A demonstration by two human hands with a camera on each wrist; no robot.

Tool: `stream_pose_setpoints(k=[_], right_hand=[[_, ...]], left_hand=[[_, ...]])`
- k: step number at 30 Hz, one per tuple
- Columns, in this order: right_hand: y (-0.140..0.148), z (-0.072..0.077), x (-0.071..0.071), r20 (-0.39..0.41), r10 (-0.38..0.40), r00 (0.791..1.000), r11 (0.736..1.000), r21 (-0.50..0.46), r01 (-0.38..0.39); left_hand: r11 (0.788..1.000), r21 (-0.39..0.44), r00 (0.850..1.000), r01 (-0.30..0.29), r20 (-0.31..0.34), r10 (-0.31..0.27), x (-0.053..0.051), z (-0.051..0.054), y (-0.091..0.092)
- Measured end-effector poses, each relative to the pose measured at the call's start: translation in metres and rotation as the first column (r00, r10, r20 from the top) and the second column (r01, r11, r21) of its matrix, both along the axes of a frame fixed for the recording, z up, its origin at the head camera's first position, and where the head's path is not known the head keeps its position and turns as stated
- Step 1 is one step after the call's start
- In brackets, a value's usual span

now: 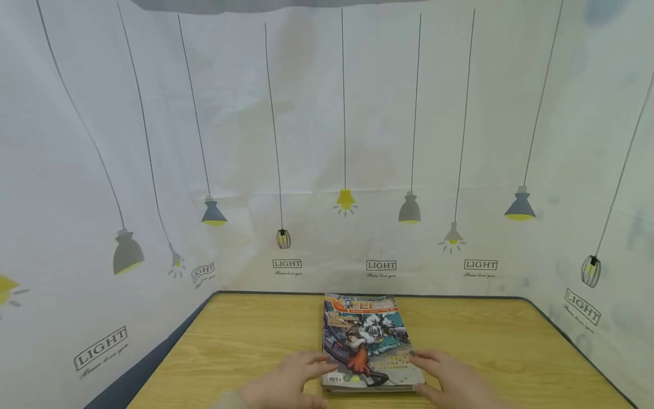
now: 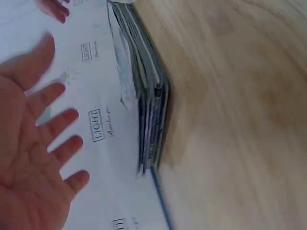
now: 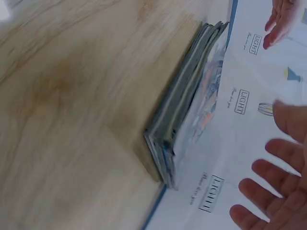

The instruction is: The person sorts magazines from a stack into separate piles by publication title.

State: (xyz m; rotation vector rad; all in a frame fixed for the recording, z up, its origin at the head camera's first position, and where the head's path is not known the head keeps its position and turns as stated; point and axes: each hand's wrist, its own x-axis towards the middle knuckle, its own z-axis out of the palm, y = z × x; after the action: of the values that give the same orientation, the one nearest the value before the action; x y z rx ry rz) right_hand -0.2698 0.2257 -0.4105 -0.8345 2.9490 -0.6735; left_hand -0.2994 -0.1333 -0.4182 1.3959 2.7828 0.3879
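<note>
A small stack of magazines (image 1: 365,346) lies on the wooden table, its top one bearing a colourful cartoon cover. At the stack's left side is my left hand (image 1: 291,380), fingers spread and extended towards the near left corner. My right hand (image 1: 455,378) is at the near right corner in the same spread pose. In the left wrist view, the left hand (image 2: 33,148) appears apart from the layered edges of the stack (image 2: 144,86). The right wrist view has the right hand (image 3: 278,187) beside the stack (image 3: 187,96) with a gap between them. Neither hand grips anything.
The light wooden table (image 1: 245,335) has a dark blue edge. Behind it and along both sides stands a white cloth screen (image 1: 317,142) printed with hanging lamps and the word LIGHT. The stack sits near the table's middle, reaching the back edge.
</note>
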Motion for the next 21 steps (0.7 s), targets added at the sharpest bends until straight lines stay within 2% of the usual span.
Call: stream_pose_setpoints(k=[1,3,5,7,8,9,11,15,18,21], right_hand=[[-0.003,-0.003,-0.003,0.027,-0.051,0.998,0.998,-0.039,0.052],[-0.008,-0.009,-0.01,0.08,-0.157,0.984,0.979,-0.117,0.165],[-0.012,-0.015,-0.018,0.123,-0.243,0.962,0.947,-0.183,0.262],[-0.015,-0.022,-0.026,0.174,-0.317,0.932,0.906,-0.235,0.352],[-0.016,-0.025,-0.03,0.195,-0.345,0.918,0.885,-0.26,0.387],[-0.018,-0.028,-0.034,0.203,-0.37,0.907,0.864,-0.283,0.416],[-0.02,-0.036,-0.041,0.224,-0.4,0.889,0.83,-0.324,0.455],[-0.024,-0.054,-0.054,0.25,-0.448,0.858,0.78,-0.359,0.512],[-0.027,-0.066,-0.061,0.281,-0.462,0.841,0.752,-0.377,0.54],[-0.03,-0.074,-0.065,0.335,-0.457,0.824,0.712,-0.417,0.565]], left_hand=[[0.997,0.037,0.997,-0.07,0.024,0.069,-0.002,-0.004,0.003],[0.972,0.115,0.977,-0.203,0.093,0.193,-0.006,-0.013,0.009],[0.933,0.187,0.945,-0.307,0.178,0.275,-0.011,-0.022,0.016],[0.886,0.261,0.91,-0.384,0.267,0.316,-0.016,-0.032,0.024],[0.862,0.301,0.9,-0.407,0.292,0.323,-0.018,-0.037,0.028],[0.832,0.336,0.884,-0.441,0.326,0.336,-0.021,-0.041,0.031],[0.771,0.414,0.867,-0.484,0.35,0.356,-0.025,-0.051,0.039],[0.658,0.512,0.834,-0.552,0.337,0.438,-0.031,-0.066,0.049],[0.605,0.539,0.808,-0.586,0.332,0.488,-0.035,-0.071,0.053],[0.564,0.546,0.782,-0.62,0.378,0.495,-0.039,-0.074,0.056]])
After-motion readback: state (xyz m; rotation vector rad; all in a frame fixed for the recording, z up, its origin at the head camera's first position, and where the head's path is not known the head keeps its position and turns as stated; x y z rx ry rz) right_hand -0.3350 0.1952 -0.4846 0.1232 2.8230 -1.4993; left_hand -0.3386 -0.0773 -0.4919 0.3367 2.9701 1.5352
